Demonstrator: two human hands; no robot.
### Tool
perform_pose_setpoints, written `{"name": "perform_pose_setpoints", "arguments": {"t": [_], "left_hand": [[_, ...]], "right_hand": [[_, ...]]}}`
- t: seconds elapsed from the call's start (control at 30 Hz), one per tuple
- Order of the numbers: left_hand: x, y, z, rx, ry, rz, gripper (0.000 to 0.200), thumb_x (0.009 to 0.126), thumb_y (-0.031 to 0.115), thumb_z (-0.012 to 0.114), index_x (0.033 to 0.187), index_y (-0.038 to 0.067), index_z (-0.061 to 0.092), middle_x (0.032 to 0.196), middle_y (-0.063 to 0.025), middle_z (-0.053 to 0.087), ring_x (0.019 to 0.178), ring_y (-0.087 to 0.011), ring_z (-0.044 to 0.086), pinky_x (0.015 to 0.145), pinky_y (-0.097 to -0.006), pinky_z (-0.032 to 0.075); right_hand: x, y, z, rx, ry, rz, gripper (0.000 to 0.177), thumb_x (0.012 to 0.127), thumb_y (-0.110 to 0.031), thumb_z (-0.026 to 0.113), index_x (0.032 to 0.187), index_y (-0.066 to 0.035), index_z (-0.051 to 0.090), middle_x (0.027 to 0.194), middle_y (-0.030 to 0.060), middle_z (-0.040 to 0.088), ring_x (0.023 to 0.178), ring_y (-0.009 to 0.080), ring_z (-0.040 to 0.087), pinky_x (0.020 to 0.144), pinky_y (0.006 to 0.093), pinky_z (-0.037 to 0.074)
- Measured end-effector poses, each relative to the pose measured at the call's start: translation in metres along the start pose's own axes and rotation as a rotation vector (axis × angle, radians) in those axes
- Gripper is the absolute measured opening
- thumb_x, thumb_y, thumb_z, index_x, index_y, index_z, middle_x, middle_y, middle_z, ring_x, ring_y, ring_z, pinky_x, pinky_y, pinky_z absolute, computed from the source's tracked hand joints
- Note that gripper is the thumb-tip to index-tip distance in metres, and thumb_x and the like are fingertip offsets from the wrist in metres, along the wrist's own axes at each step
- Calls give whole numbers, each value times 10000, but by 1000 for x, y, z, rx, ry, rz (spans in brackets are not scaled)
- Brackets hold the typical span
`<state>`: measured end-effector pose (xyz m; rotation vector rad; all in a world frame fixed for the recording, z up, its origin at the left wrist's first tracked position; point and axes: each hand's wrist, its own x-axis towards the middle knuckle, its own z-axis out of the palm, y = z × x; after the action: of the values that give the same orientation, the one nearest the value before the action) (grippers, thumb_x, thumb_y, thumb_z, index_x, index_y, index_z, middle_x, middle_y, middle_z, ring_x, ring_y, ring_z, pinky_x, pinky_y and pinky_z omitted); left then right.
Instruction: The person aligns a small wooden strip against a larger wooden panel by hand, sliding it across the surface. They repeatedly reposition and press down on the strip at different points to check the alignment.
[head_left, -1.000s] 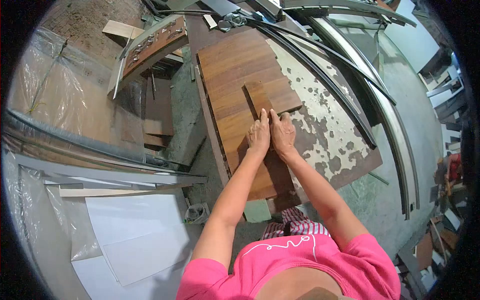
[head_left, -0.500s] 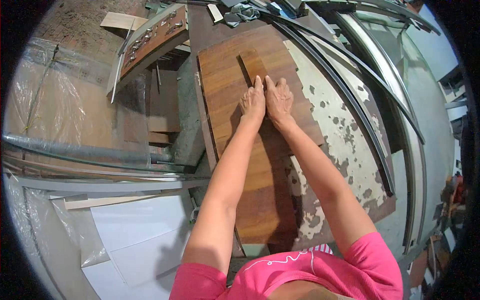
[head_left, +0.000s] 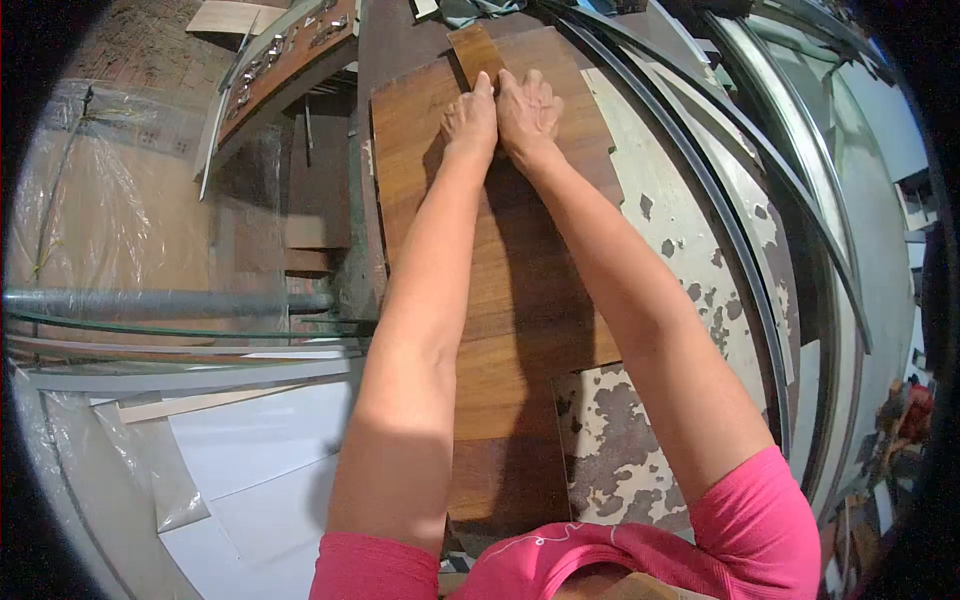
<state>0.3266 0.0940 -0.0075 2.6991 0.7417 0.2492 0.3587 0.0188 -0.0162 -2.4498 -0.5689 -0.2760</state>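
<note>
Side by side near the far end of the wood-grain panel [head_left: 420, 115], my left hand [head_left: 468, 122] and my right hand [head_left: 528, 110] are closed on a small flat strip of wood [head_left: 475, 52]. Thumbs and forefingers lie close together at its near end, while the rest of it sticks out beyond them, slightly tilted, with a shadow along its left edge. How the fingers curl beneath the strip is hidden. Both arms stretch straight out over the panel, which has plank-like brown grain and a stepped right edge.
Right of the panel lies a pale, flaking board surface [head_left: 690, 250], with long dark metal strips [head_left: 735, 215] across it. At the left stand plastic-wrapped sheets [head_left: 130, 200] and white boards [head_left: 260, 450]. A brown board with metal fittings [head_left: 285, 75] leans at the upper left.
Both hands have moved forward with the wooden strip, which now reaches the panel's far edge. My arms are stretched further, and the view has shifted.
</note>
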Motion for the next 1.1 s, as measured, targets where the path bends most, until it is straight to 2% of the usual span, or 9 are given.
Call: {"name": "perform_pose_setpoints", "arguments": {"t": [0.07,0.2,0.27,0.43,0.5,0.57,0.67,0.9,1.1], "left_hand": [[5,-4,8,-72,51,-55,509,879,413,254,1007,46,582,1078,-230,542,1027,-390,487,899,-465,320],[-2,11,-3,-249,70,-173,579,858,464,256,982,30,619,1112,-222,528,1054,-393,467,936,-456,283],[-27,25,-17,-340,1,-344,605,846,497,253,994,43,625,1115,-217,530,1079,-380,452,953,-443,272],[-74,19,-3,-298,-8,-329,618,863,492,213,984,44,622,1113,-214,531,1058,-386,468,936,-465,291],[-118,30,-21,-299,-64,-249,490,891,408,264,1092,67,551,1099,-204,541,1001,-396,508,881,-486,348],[-154,30,-16,-28,14,-38,385,905,311,322,1214,105,426,1025,-203,570,946,-376,546,808,-481,408],[-202,28,-10,1,-21,-50,406,903,257,359,1290,144,305,959,-194,585,921,-349,565,757,-466,440],[-333,34,-27,-19,-59,-89,416,898,231,358,1299,134,306,948,-177,583,888,-335,577,750,-449,453],[-406,43,-31,42,-18,-33,428,875,159,380,1288,65,317,894,-201,589,829,-338,589,687,-434,470]], "right_hand": [[0,1,5,9,5,-10,208,836,-238,445,967,-120,554,996,119,502,926,289,516,760,429,382],[-3,2,-5,-18,-60,-34,218,834,-246,450,964,-105,553,999,125,507,922,289,524,749,429,385],[-16,5,-11,-17,-47,-48,220,833,-249,452,970,-106,549,993,123,509,916,288,527,745,429,387],[-71,9,-37,-11,-14,-53,241,828,-246,457,1014,-112,530,964,116,512,883,286,538,729,432,388],[-103,11,-50,-17,24,-65,251,827,-241,456,1035,-115,522,964,117,511,880,287,539,726,430,391],[-135,11,-68,-29,62,-80,264,826,-236,456,1056,-118,513,963,119,509,876,287,540,723,429,393],[-185,9,-96,-68,-46,-41,298,825,-220,456,1105,-124,482,968,118,505,890,289,539,728,430,396],[-304,4,-147,-144,-143,-38,355,825,-183,451,1178,-164,426,985,137,480,870,297,552,685,426,437],[-368,13,-173,-141,-28,-91,323,808,-166,468,1130,-138,470,951,124,504,763,262,590,636,391,453]]}}
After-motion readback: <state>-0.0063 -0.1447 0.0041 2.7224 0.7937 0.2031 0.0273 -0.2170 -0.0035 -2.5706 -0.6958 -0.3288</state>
